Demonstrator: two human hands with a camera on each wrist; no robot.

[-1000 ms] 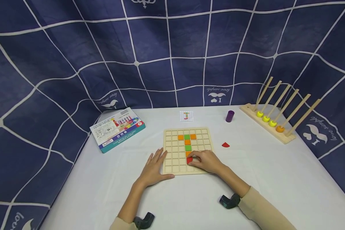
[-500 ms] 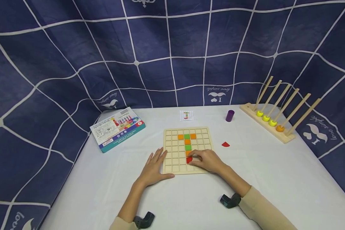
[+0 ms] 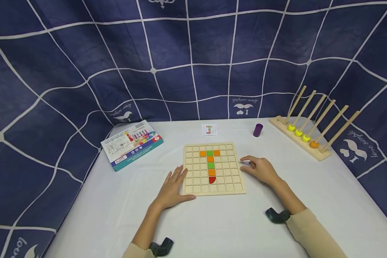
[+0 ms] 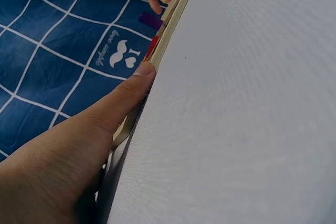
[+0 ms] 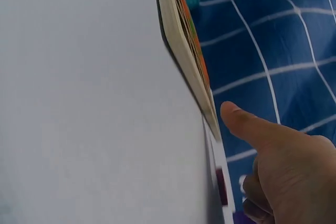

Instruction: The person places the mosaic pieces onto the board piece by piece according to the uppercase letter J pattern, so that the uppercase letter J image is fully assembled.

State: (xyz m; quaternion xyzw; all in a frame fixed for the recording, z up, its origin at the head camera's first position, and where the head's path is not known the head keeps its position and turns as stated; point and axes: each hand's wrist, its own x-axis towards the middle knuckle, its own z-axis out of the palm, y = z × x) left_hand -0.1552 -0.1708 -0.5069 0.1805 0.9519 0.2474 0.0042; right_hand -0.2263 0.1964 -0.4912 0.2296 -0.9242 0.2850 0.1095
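Note:
A wooden grid board point(image 3: 193, 180) lies on the white table, bearing orange and green square tiles and, lowest, a red rounded tile point(image 3: 212, 180). My left hand point(image 3: 170, 190) rests along the board's left edge and near corner with fingers spread; its thumb point(image 4: 131, 85) lies against the rim in the left wrist view. Just off the board's right edge is my right hand point(image 3: 261, 170), fingers loosely bent, nothing in them. A second, dark red piece point(image 5: 221, 186) lies on the table near that hand in the right wrist view; the head view has it hidden behind the hand.
Behind the board lies a small pattern card point(image 3: 209, 130) with a purple cylinder point(image 3: 258, 130) to its right. A colourful box point(image 3: 132, 145) occupies the back left. At the back right stands a wooden peg rack point(image 3: 300, 138) with yellow and orange beads.
My right hand has let go of the red tile on the board and moved right, past the board's edge, over the loose red piece. The left hand has stayed put.

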